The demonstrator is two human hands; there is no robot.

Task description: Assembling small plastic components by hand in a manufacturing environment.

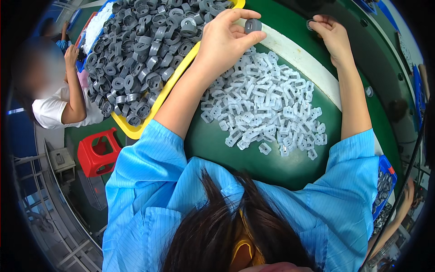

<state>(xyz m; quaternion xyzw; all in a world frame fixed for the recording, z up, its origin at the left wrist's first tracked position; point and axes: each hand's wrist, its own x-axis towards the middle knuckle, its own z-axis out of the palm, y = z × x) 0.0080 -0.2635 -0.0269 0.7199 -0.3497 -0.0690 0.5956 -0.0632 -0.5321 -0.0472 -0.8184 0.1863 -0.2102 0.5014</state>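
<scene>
Between thumb and fingers, my left hand pinches a dark grey round plastic part with a slot in it. My right hand is farther right, above the dark belt, its fingers closed on a small dark round part seen mostly edge-on. A loose heap of translucent white plastic clips lies on the green table between my forearms. To the left, a yellow tray is piled high with grey round plastic parts, close beside my left forearm.
A pale strip runs along the table before the belt, where a small clear round piece lies. A co-worker in white sits at the left, near a red stool. A blue bin of grey parts stands at the right.
</scene>
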